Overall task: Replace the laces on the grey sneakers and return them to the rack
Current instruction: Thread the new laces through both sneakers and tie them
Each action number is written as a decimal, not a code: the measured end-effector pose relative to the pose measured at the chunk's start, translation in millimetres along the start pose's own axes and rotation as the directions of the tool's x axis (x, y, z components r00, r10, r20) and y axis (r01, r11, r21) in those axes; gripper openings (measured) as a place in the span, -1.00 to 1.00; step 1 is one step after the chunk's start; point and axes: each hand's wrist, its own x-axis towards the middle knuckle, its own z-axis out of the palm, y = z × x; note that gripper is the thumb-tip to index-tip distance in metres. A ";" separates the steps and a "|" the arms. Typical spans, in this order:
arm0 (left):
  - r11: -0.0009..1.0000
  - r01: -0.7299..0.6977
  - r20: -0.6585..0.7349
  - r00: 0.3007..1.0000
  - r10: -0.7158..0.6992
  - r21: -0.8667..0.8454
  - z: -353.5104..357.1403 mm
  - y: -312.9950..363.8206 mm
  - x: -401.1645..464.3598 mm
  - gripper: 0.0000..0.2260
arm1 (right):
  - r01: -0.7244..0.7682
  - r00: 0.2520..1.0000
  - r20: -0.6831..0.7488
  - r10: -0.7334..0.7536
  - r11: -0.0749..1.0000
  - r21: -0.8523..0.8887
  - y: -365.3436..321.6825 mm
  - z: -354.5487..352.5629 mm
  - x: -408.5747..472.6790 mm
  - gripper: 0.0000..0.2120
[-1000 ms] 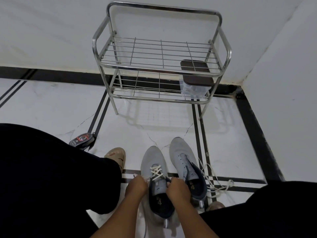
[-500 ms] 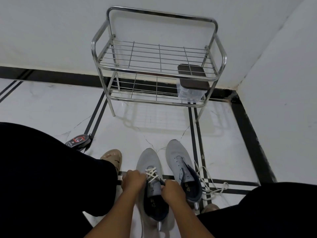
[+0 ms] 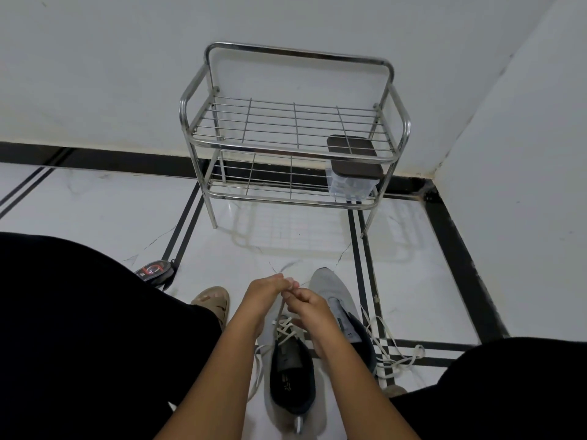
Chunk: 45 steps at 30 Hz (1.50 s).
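Two grey sneakers lie on the white floor between my knees. The left sneaker point(image 3: 290, 373) has a white lace point(image 3: 287, 328) crossed through its lower eyelets. My left hand point(image 3: 265, 292) and my right hand point(image 3: 306, 301) meet above its toe, each pinching an end of that lace, pulled up taut. The right sneaker point(image 3: 333, 290) has no lace in it and is partly hidden by my right forearm. A loose white lace point(image 3: 389, 347) lies coiled on the floor to its right. The steel rack point(image 3: 293, 154) stands against the wall ahead.
A clear plastic box with a dark lid point(image 3: 352, 176) sits on the rack's lower shelf at the right. A small black and red pouch point(image 3: 154, 271) lies on the floor at left. A tan sandal point(image 3: 212, 301) is next to my left knee. Walls meet in a corner at right.
Both hands have risen from the sides of the left sneaker's tongue and come together above its toe, drawing the lace ends up. The view has tilted up.
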 end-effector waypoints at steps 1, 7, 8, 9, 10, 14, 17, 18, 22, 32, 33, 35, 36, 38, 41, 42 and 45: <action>1.000 -0.007 -0.004 1.000 0.007 -0.002 0.6 0.6 -2.1 -0.70 | 0.013 1.000 -0.029 -0.012 1.000 0.024 1.1 0.3 -0.8 -0.92; 1.000 -0.022 -0.054 0.998 0.021 -0.011 1.1 -2.0 -1.8 -0.70 | 0.015 0.999 -0.032 -0.012 0.995 0.099 1.8 -4.1 -0.3 -0.89; 1.000 -0.018 -0.049 0.999 0.017 -0.019 1.6 -2.3 -2.3 -0.76 | -0.004 1.000 -0.012 0.006 0.994 0.112 2.0 -4.3 -0.1 -0.88; 1.000 -0.015 -0.041 0.999 0.014 -0.023 2.4 -2.5 -3.2 -0.81 | -0.023 1.000 0.009 0.022 0.993 0.120 2.2 -4.3 0.2 -0.88; 1.000 -0.015 -0.032 0.999 0.015 -0.021 3.1 -2.8 -4.7 -0.85 | -0.040 0.999 0.032 0.037 0.992 0.118 2.8 -4.1 0.4 -0.89; 0.996 -0.014 -0.116 0.993 0.004 -0.085 2.9 -4.1 -3.7 -0.86 | -0.118 0.988 0.107 0.112 0.992 0.047 1.6 -7.7 0.3 -0.83; 0.976 -0.008 -0.309 0.949 -0.060 -0.217 -8.7 -8.8 6.0 -0.89 | -0.133 0.981 0.114 0.158 0.970 -0.202 -4.0 -27.5 0.2 -0.81; 0.957 -0.016 -0.379 0.920 -0.099 -0.289 -13.9 -11.3 8.7 -0.88 | -0.132 0.980 0.098 0.172 0.938 -0.319 -6.4 -36.9 0.9 -0.81; 0.867 -0.016 -0.570 0.760 -0.314 -0.498 -28.6 -25.1 11.6 -0.80 | -0.160 0.986 -0.061 0.153 0.798 -0.581 -7.3 -62.7 7.8 -0.76; 0.899 0.071 -0.341 0.936 0.090 0.433 -2.6 -42.9 14.1 -0.70 | -0.043 0.998 -0.070 -0.003 0.762 -0.646 -1.3 -33.2 16.3 -0.83; 0.885 0.000 -0.193 0.976 0.102 0.465 1.7 -44.0 14.0 -0.73 | -0.036 0.995 -0.096 -0.033 0.773 -0.634 -0.9 -30.5 16.3 -0.88; 0.892 -0.052 0.008 0.998 0.054 0.449 5.5 -47.8 12.4 -0.75 | -0.016 0.986 -0.134 -0.094 0.758 -0.652 1.3 -29.1 19.2 -0.84; 0.894 -0.067 0.058 0.997 0.046 0.443 5.1 -51.1 11.8 -0.77 | -0.016 0.983 -0.151 -0.109 0.760 -0.650 1.6 -30.3 19.9 -0.84; 0.896 -0.099 0.090 0.994 0.067 0.434 3.4 -58.0 12.2 -0.84 | -0.022 0.977 -0.182 -0.107 0.807 -0.590 1.3 -32.9 21.4 -0.91; 0.922 -0.106 0.056 0.994 0.092 0.373 4.6 -60.5 12.5 -0.94 | -0.060 0.979 -0.201 -0.035 0.894 -0.445 5.8 -34.6 25.8 -0.91; 0.923 -0.108 0.032 0.994 0.103 0.369 5.0 -59.8 12.2 -0.93 | -0.082 0.977 -0.214 -0.002 0.920 -0.384 7.8 -34.7 27.6 -0.86; 0.909 -0.073 -0.050 0.994 0.102 0.409 4.3 -59.0 10.9 -0.92 | -0.181 0.955 -0.283 0.092 0.934 -0.307 16.2 -38.9 33.0 -0.80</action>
